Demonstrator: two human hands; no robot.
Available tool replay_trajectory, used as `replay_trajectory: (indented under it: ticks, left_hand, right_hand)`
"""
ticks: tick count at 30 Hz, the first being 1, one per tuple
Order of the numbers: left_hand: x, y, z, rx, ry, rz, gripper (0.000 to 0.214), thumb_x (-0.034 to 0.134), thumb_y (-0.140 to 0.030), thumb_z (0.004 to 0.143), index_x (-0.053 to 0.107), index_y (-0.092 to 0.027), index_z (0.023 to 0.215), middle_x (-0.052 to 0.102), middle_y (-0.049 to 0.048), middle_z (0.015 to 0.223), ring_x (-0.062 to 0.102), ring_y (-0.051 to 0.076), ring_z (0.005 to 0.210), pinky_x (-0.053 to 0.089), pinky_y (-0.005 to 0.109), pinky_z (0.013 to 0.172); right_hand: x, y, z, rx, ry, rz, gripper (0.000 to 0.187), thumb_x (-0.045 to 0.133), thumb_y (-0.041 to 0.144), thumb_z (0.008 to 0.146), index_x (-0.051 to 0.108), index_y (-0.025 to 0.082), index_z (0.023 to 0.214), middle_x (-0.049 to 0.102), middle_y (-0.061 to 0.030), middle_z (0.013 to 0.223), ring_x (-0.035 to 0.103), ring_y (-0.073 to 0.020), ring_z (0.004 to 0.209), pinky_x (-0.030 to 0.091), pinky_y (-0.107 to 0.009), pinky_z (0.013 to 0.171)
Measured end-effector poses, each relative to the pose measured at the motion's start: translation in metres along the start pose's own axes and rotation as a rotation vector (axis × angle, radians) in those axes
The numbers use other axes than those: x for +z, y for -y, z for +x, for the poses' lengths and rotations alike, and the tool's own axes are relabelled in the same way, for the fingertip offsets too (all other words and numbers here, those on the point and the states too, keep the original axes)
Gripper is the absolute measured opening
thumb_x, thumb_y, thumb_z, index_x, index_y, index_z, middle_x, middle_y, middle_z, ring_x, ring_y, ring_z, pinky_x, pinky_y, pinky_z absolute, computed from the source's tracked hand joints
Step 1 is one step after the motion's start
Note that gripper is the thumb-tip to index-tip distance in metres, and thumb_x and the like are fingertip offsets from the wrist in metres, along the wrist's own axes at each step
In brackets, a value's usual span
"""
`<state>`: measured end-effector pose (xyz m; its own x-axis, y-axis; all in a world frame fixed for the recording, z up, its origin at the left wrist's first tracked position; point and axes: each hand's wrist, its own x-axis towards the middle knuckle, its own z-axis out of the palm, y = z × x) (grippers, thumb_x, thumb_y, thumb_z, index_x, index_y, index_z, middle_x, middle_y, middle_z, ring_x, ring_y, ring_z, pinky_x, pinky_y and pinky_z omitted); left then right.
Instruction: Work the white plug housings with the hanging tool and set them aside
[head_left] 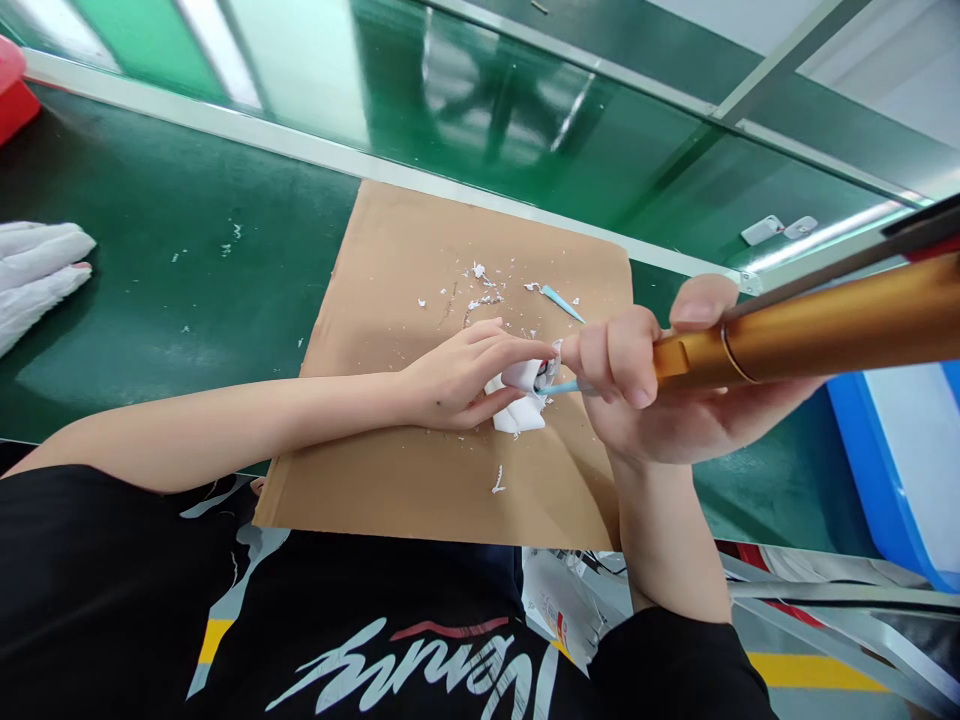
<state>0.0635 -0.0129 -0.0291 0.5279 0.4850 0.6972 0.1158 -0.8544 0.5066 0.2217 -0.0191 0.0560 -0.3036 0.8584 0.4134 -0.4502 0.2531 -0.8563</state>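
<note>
My left hand [469, 375] curls around a small white part [521, 375], with its thumb and fingers closed on the sides. Something dark and red shows inside the part's right end. A thin light-blue stick [564, 386] runs from my closed right hand [637, 390] to that end and touches it. Across the right palm lies a gold-coloured cylindrical tool [825, 325], close to the camera; whether the hand grips it I cannot tell. A white piece [519, 416] is under the small part. Beyond the hands rests a pointed light-blue piece [561, 303].
A brown cardboard sheet [390, 480] covers part of the green table [195, 240], scattered with white shavings [480, 271]. White fluffy cloth or gloves [41, 270] lie at left, near a red container [13, 95]. A blue bin [874, 470] stands right.
</note>
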Motion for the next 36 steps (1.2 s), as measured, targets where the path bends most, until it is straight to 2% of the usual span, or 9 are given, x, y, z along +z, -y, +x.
replay_trajectory:
  ticks: [5,12,18,22,25,27,31,33,36]
  left_hand:
    - [-0.002,0.0,0.0,-0.074,0.054,-0.01,0.048,0.054,-0.015,0.081,0.037,-0.02,0.126,0.063,0.0052,0.097,0.056,0.016,0.079,0.046,0.033,0.077]
    - [-0.001,0.002,-0.005,-0.243,0.005,-0.02,0.068,0.059,-0.01,0.074,0.032,-0.025,0.135,0.058,0.006,0.113,0.056,0.017,0.097,0.049,0.03,0.081]
    - [-0.007,0.016,0.002,-0.292,-0.087,0.003,0.036,0.063,-0.013,0.076,0.053,-0.021,0.109,0.061,0.004,0.103,0.056,0.016,0.095,0.047,0.03,0.085]
    - [-0.02,0.053,0.025,-0.521,-0.237,0.102,0.028,0.066,-0.022,0.077,0.053,-0.019,0.102,0.063,0.0037,0.101,0.058,0.015,0.089,0.048,0.03,0.081]
    - [-0.035,0.1,0.054,-0.669,-0.327,0.225,0.025,0.063,-0.027,0.081,0.053,-0.019,0.102,0.062,0.0051,0.103,0.058,0.017,0.09,0.049,0.031,0.08]
    - [-0.047,0.136,0.072,-0.689,-0.384,0.301,0.025,0.061,-0.023,0.081,0.05,-0.018,0.103,0.061,0.0058,0.106,0.058,0.016,0.091,0.048,0.031,0.085]
    - [-0.064,0.192,0.087,-0.819,-0.391,0.4,0.028,0.059,-0.015,0.079,0.05,-0.015,0.106,0.062,0.0074,0.103,0.06,0.018,0.088,0.047,0.033,0.086]
    - [-0.066,0.203,0.083,-0.905,-0.38,0.431,0.034,0.057,-0.012,0.076,0.05,-0.015,0.109,0.063,0.0091,0.103,0.06,0.02,0.092,0.046,0.035,0.088]
    - [-0.065,0.198,0.075,-0.936,-0.438,0.544,0.055,0.058,-0.013,0.071,0.043,-0.015,0.124,0.055,0.0146,0.124,0.049,0.03,0.116,0.04,0.046,0.099]
  right_hand:
    - [0.001,0.001,0.0,-0.051,0.041,0.052,0.042,0.038,0.065,0.081,0.051,0.025,0.076,0.03,0.0067,0.04,0.026,-0.0093,0.034,0.025,-0.025,0.038]
    - [-0.001,0.0,0.0,0.01,-0.073,-0.016,0.05,0.038,0.074,0.074,0.05,0.026,0.071,0.027,0.0071,0.038,0.024,-0.0098,0.032,0.023,-0.026,0.037]
    - [-0.007,-0.001,0.001,-0.06,0.048,0.055,0.047,0.037,0.069,0.079,0.058,0.026,0.083,0.034,0.0059,0.041,0.031,-0.0113,0.035,0.028,-0.027,0.042]
    - [-0.009,0.0,0.0,-0.037,-0.01,0.05,0.049,0.038,0.07,0.079,0.057,0.024,0.08,0.036,0.0064,0.04,0.03,-0.0099,0.035,0.028,-0.026,0.042]
    - [-0.011,0.0,0.001,-0.047,-0.048,0.036,0.048,0.037,0.067,0.08,0.058,0.023,0.079,0.037,0.0059,0.04,0.029,-0.0091,0.036,0.027,-0.025,0.042]
    - [-0.013,0.0,0.002,-0.069,-0.064,0.026,0.048,0.034,0.064,0.082,0.059,0.023,0.08,0.038,0.0053,0.041,0.029,-0.009,0.037,0.026,-0.025,0.043]
    - [-0.019,-0.001,0.002,-0.1,-0.052,0.012,0.048,0.034,0.063,0.082,0.059,0.023,0.081,0.039,0.0051,0.042,0.031,-0.0094,0.036,0.027,-0.025,0.042]
    - [-0.021,-0.002,0.002,-0.111,-0.025,0.002,0.049,0.032,0.063,0.083,0.06,0.022,0.083,0.04,0.0045,0.043,0.033,-0.01,0.037,0.027,-0.025,0.042]
    - [-0.023,-0.002,0.001,-0.123,0.0,0.006,0.05,0.029,0.062,0.085,0.06,0.022,0.086,0.042,0.0036,0.044,0.033,-0.01,0.038,0.027,-0.025,0.043]
